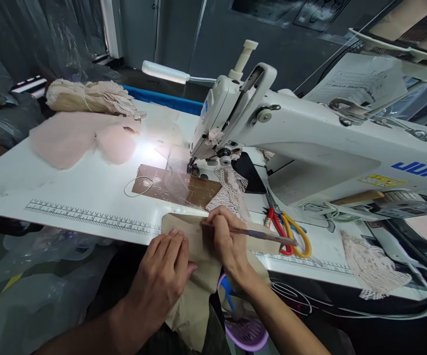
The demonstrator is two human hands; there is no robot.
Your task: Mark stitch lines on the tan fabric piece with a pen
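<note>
A beige piece of fabric [193,291] hangs over the front edge of the white sewing table [87,187]. My left hand [163,273] lies flat on it, fingers stretched out, pressing it down. My right hand [226,241] is closed round a thin pen-like marking tool [265,235], its tip held to the fabric near the table edge. Just beyond my right hand lies a strip of cream lace [230,195] leading under the presser foot of the white sewing machine [309,143].
Red and yellow scissors [289,231] lie right of my right hand. Pink fabric pieces [76,138] and a bundle of lace [91,96] sit at the far left. More lace [372,266] lies at the right. A purple basket [245,330] hangs below the table.
</note>
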